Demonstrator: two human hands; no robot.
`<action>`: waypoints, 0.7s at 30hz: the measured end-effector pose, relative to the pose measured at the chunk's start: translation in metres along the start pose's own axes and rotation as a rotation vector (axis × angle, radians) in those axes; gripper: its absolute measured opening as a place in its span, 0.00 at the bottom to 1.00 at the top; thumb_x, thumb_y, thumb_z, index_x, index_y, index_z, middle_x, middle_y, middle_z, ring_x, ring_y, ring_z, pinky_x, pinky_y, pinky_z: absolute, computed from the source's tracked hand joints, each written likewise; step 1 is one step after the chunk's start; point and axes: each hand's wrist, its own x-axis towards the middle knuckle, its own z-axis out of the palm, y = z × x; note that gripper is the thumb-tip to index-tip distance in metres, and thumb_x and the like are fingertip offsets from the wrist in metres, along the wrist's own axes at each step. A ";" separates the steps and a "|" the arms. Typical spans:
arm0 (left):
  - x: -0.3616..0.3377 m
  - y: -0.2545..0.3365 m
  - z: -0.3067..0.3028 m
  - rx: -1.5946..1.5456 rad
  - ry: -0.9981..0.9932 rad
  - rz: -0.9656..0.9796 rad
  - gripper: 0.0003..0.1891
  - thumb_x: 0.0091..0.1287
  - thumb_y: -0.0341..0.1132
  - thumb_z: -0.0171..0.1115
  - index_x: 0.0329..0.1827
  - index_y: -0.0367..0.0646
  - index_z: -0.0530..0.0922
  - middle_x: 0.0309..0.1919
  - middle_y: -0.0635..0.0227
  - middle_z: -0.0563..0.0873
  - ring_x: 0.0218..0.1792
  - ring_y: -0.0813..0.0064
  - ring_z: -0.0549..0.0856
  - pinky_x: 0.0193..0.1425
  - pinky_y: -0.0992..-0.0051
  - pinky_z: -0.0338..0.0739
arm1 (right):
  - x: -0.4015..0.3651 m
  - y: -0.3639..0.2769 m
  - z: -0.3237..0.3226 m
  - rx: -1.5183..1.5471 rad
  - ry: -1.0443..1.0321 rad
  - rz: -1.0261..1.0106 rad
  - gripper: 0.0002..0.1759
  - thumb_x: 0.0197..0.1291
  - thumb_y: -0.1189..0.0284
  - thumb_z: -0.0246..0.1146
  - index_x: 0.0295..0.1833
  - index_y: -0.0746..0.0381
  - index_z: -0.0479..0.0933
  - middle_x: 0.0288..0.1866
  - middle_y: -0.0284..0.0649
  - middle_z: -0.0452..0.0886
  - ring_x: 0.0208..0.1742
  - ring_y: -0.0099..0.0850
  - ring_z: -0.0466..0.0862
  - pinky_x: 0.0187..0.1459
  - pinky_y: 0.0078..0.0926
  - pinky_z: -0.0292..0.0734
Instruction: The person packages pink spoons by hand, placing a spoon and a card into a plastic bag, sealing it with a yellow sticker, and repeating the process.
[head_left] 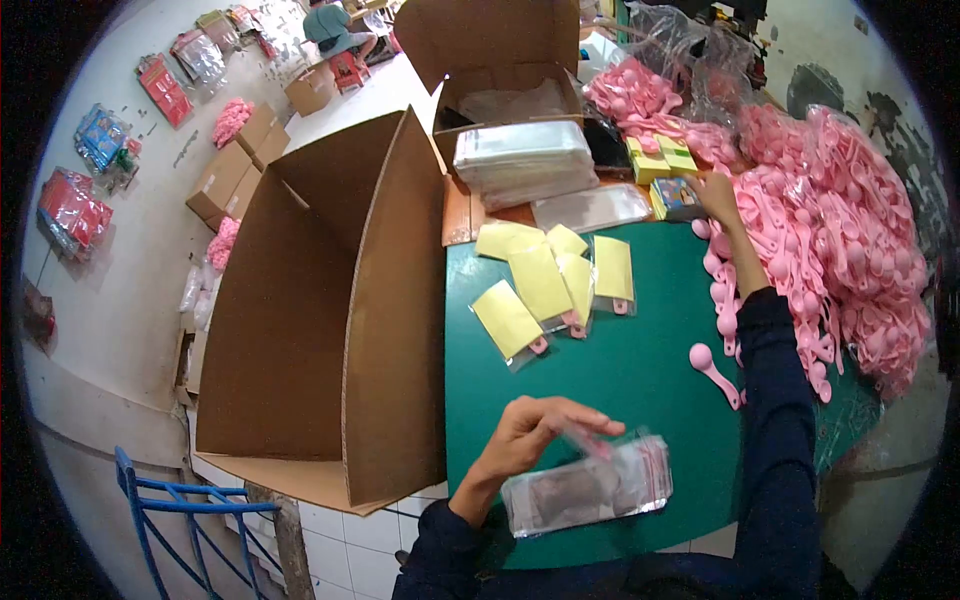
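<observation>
Fingers, left (585, 413): mine, closed on one clear plastic sleeve (592, 441), blurred, raised above a stack of clear sleeves (560, 500) on the green worktop (640, 375). Fingers, right (707, 187): at a stack of printed cards (674, 194), grasp uncertain; I cannot tell. Sleeve: likely near weightless, limp, slippery, easily creased; best pinched at one lip. Cards: likely light, fairly stiff; best held by the edges. Alongside: one pink scoop (701, 357), lying apart; pink scoop heap (790, 220), near my right forearm.

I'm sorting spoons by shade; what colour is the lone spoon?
The lone spoon is pink; head view.
</observation>
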 end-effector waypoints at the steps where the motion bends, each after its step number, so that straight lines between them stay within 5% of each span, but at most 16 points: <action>1: -0.002 -0.002 -0.003 0.018 -0.002 -0.001 0.25 0.71 0.49 0.46 0.51 0.32 0.77 0.46 0.51 0.84 0.46 0.62 0.85 0.50 0.68 0.79 | -0.010 -0.013 -0.008 -0.108 -0.020 0.074 0.26 0.50 0.52 0.64 0.32 0.69 0.81 0.31 0.57 0.81 0.32 0.49 0.82 0.36 0.43 0.75; 5: -0.002 0.002 -0.006 -0.025 0.068 -0.088 0.24 0.72 0.49 0.45 0.51 0.33 0.77 0.43 0.51 0.84 0.45 0.60 0.85 0.47 0.65 0.80 | -0.007 -0.002 0.008 -0.141 0.091 0.132 0.21 0.46 0.58 0.68 0.31 0.68 0.79 0.30 0.56 0.81 0.33 0.51 0.82 0.37 0.47 0.74; 8: 0.001 0.003 -0.004 -0.006 0.131 -0.155 0.24 0.72 0.49 0.45 0.52 0.34 0.76 0.42 0.52 0.85 0.44 0.62 0.85 0.45 0.68 0.81 | -0.015 0.007 0.019 -0.277 0.504 0.025 0.15 0.48 0.67 0.66 0.38 0.67 0.78 0.29 0.51 0.81 0.33 0.51 0.82 0.37 0.46 0.75; 9: 0.001 0.000 -0.005 0.003 0.126 -0.165 0.22 0.74 0.46 0.44 0.53 0.35 0.76 0.42 0.53 0.85 0.42 0.65 0.85 0.44 0.70 0.81 | -0.018 0.005 0.016 -0.296 0.487 0.063 0.14 0.48 0.74 0.64 0.42 0.64 0.75 0.31 0.47 0.81 0.30 0.48 0.81 0.36 0.41 0.76; 12: 0.005 0.007 0.000 0.145 0.230 -0.340 0.20 0.75 0.43 0.43 0.53 0.35 0.76 0.42 0.55 0.85 0.42 0.68 0.85 0.43 0.72 0.80 | -0.022 -0.003 -0.008 0.226 0.177 0.006 0.15 0.51 0.72 0.64 0.45 0.64 0.76 0.36 0.46 0.81 0.30 0.47 0.81 0.38 0.40 0.77; 15: 0.009 0.007 0.002 0.117 0.284 -0.359 0.20 0.75 0.43 0.42 0.52 0.35 0.75 0.42 0.55 0.85 0.41 0.69 0.86 0.45 0.74 0.79 | -0.092 -0.115 -0.088 0.834 -0.283 0.023 0.10 0.58 0.74 0.63 0.44 0.64 0.73 0.34 0.38 0.78 0.27 0.24 0.78 0.23 0.21 0.75; 17: 0.010 0.000 0.002 0.116 0.307 -0.336 0.20 0.75 0.43 0.42 0.52 0.36 0.75 0.41 0.55 0.85 0.40 0.69 0.86 0.44 0.74 0.80 | -0.148 -0.162 -0.121 1.067 -0.420 -0.015 0.08 0.60 0.75 0.61 0.42 0.64 0.70 0.34 0.35 0.77 0.27 0.20 0.77 0.20 0.16 0.73; 21: 0.007 -0.004 0.004 0.112 0.310 -0.346 0.18 0.75 0.40 0.45 0.48 0.33 0.76 0.37 0.59 0.85 0.39 0.72 0.85 0.43 0.75 0.80 | -0.211 -0.197 -0.165 0.899 -0.584 -0.013 0.07 0.59 0.79 0.61 0.40 0.64 0.69 0.33 0.34 0.76 0.27 0.18 0.76 0.25 0.17 0.72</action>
